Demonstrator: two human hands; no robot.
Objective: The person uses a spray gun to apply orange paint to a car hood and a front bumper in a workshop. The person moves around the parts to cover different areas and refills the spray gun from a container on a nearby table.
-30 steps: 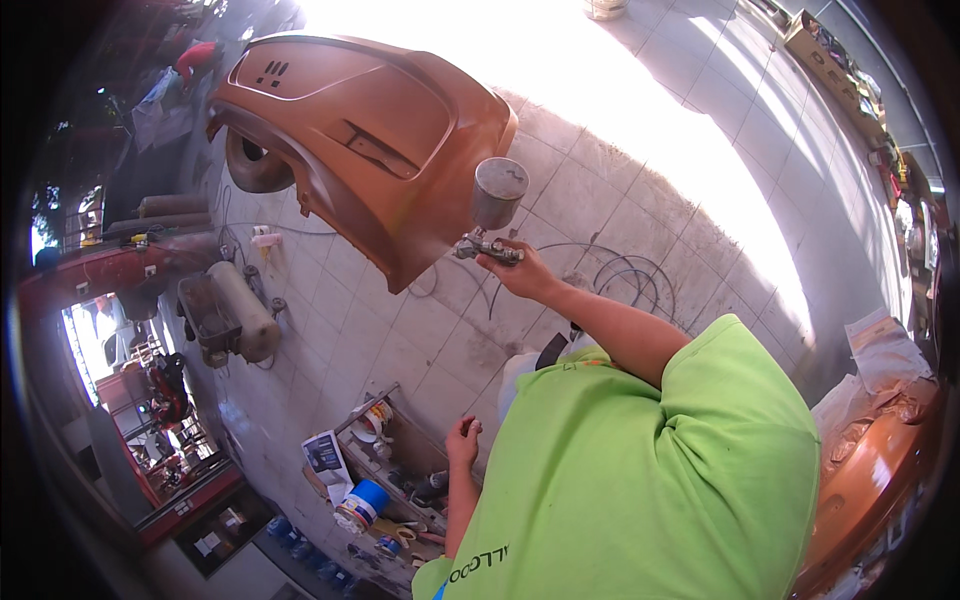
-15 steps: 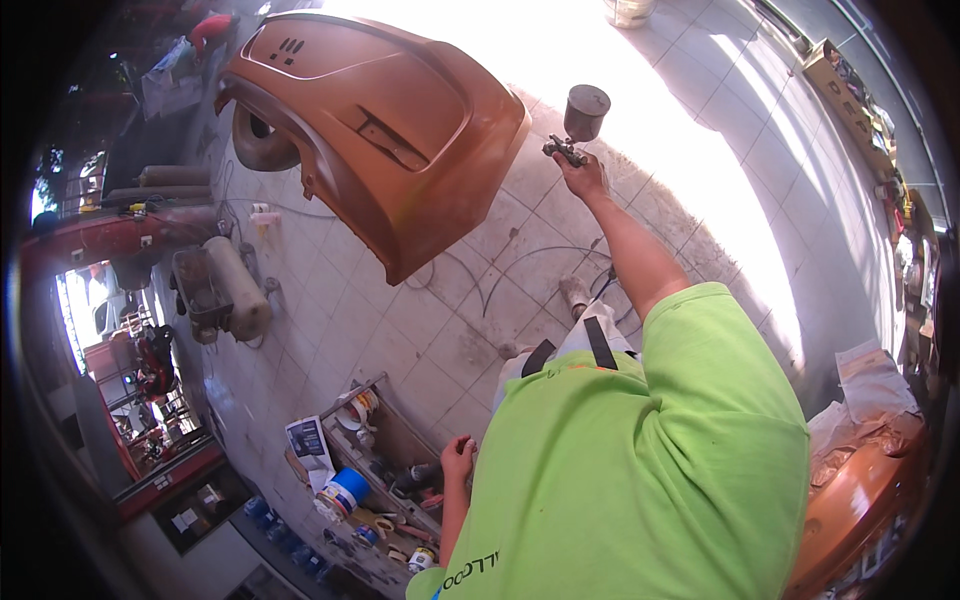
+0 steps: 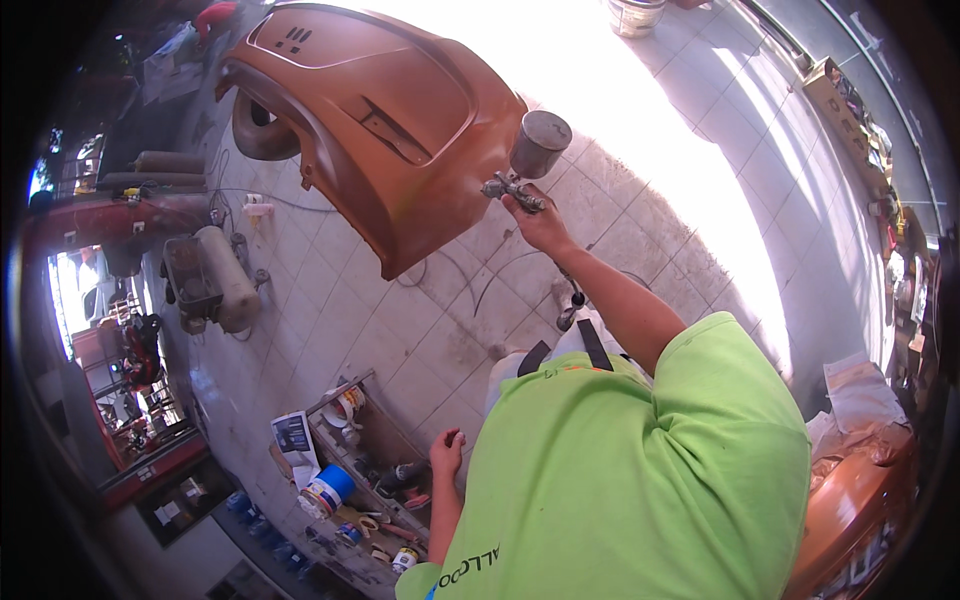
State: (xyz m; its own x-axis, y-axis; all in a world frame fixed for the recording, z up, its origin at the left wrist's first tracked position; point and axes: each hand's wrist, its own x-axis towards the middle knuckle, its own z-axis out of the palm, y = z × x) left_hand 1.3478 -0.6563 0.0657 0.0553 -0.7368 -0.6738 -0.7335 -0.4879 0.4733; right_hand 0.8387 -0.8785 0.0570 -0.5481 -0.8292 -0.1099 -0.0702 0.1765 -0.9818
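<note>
My right hand [image 3: 542,226] is closed round a metal spray gun [image 3: 512,190] with a grey cup [image 3: 541,143] on top. Its nozzle points left, close to the right edge of a large orange-brown body panel [image 3: 400,100]. That panel has slots and a recessed opening in its face. Below the gun, a hose with a dark fitting [image 3: 574,304] hangs beside my forearm. Low beside my body, my left hand [image 3: 447,454] has loosely curled fingers, with nothing visible in them. It is nearest to a cart [image 3: 400,440] of cans and tools.
An air compressor [image 3: 228,283] stands at left, beside a red beam [image 3: 110,225]. Hose [image 3: 478,285] lies across the floor tiles [image 3: 400,350]. At lower right is another orange part [image 3: 860,520], partly covered with paper. A bucket [image 3: 635,15] stands at the far end, a cardboard box [image 3: 840,110] at right.
My right hand has brought the spray gun left and nearer to me, up to the panel's right edge. My left hand has shifted slightly left.
</note>
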